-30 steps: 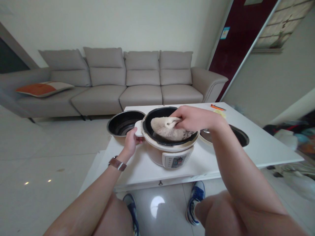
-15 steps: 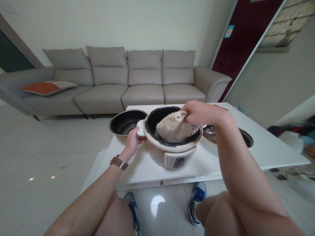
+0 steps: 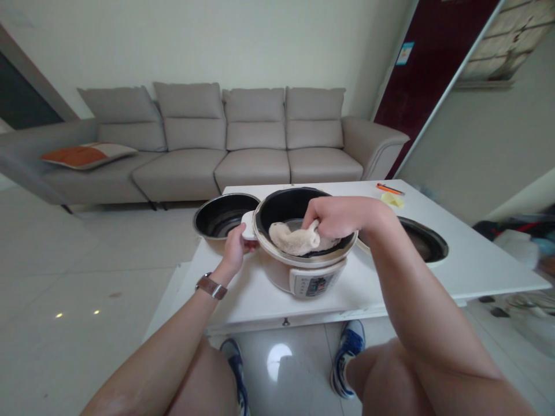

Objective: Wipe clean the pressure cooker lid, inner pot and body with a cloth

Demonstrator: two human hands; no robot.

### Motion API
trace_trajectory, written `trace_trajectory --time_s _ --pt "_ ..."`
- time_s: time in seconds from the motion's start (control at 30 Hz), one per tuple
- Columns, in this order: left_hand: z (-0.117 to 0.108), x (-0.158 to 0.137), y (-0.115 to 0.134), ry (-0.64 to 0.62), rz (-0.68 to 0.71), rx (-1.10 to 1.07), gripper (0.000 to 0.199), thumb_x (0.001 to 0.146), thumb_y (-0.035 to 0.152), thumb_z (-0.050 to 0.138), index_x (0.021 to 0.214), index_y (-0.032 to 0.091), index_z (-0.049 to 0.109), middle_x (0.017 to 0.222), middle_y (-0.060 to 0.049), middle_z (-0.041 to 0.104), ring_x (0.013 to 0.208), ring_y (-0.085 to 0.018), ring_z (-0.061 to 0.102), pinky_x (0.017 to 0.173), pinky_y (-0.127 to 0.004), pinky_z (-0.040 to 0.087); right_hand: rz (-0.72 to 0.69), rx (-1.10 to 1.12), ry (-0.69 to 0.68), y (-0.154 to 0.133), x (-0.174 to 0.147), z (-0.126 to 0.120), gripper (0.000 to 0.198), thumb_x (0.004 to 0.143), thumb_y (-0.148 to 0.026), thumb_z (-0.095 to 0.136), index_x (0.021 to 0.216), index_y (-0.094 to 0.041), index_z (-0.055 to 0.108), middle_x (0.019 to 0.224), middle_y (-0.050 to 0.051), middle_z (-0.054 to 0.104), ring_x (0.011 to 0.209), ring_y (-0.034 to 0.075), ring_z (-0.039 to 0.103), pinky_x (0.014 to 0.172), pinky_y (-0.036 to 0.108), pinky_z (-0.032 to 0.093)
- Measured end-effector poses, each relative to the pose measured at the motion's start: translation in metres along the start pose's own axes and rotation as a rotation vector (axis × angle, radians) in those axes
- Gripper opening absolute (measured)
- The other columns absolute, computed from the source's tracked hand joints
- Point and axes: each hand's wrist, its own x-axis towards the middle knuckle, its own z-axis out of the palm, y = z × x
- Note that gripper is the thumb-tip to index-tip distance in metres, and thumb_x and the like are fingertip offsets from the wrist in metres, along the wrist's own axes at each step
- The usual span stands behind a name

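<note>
An electric pressure cooker (image 3: 281, 268) stands lidless on the white table, its control panel facing me. My left hand (image 3: 235, 248) is closed round the white side handle (image 3: 248, 226) at its left. Over the cooker's mouth, my right hand (image 3: 333, 216) grips a bunched beige cloth (image 3: 295, 238), which lies against the near inner wall of the dark pot. Part of the cloth is hidden under my fingers. Left of the cooker sits a black inner pot (image 3: 223, 215), and to the right, partly behind my forearm, lies a round lid (image 3: 422, 241).
The white table (image 3: 477, 268) reaches out to the right. Near its far right edge are an orange pen-like item (image 3: 390, 189) and a yellow piece (image 3: 392, 200). Beyond stands a grey sofa (image 3: 251, 164) with an orange and white cushion (image 3: 87, 155).
My right hand has moved down and slightly left into the pot, and the cloth has bunched up lower against the near wall. My left hand stays on the handle.
</note>
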Motion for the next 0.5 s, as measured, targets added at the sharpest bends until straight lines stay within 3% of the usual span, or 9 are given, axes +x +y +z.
trace_trajectory --time_s 0.17,0.27,0.37,0.5 --pt "-0.001 0.0 -0.001 -0.012 0.02 -0.005 0.037 0.071 0.051 0.067 0.082 0.016 0.061 0.056 0.0 0.06 0.039 -0.013 0.051 0.036 -0.022 0.04 0.042 -0.228 0.333 0.008 -0.004 -0.015 0.015 0.059 -0.012 0.055 0.064 -0.016 0.068 0.057 0.001 0.058 0.061 0.016 0.052 0.058 0.028 0.033" --pt "0.001 0.0 -0.001 0.004 0.001 -0.018 0.036 0.072 0.051 0.067 0.079 0.016 0.061 0.056 0.0 0.061 0.04 -0.014 0.052 0.037 -0.023 0.041 -0.032 -0.302 0.381 0.006 0.0 -0.015 0.018 0.059 -0.011 0.054 0.067 -0.015 0.07 0.058 0.002 0.059 0.063 0.016 0.052 0.06 0.028 0.033" --pt "0.003 0.001 0.0 0.022 -0.007 -0.037 0.035 0.072 0.051 0.066 0.078 0.017 0.061 0.055 0.0 0.06 0.039 -0.013 0.052 0.037 -0.022 0.041 -0.095 -0.211 0.283 0.002 0.005 -0.008 0.024 0.06 -0.013 0.054 0.073 -0.014 0.074 0.064 0.001 0.064 0.066 0.016 0.055 0.061 0.027 0.035" --pt "0.004 0.002 0.0 0.024 -0.014 -0.051 0.033 0.073 0.049 0.067 0.081 0.017 0.061 0.054 0.001 0.059 0.038 -0.013 0.051 0.036 -0.021 0.038 -0.184 -0.065 -0.006 0.002 0.011 0.0 0.028 0.064 -0.019 0.059 0.084 -0.015 0.079 0.075 -0.001 0.069 0.071 0.017 0.059 0.063 0.025 0.04"
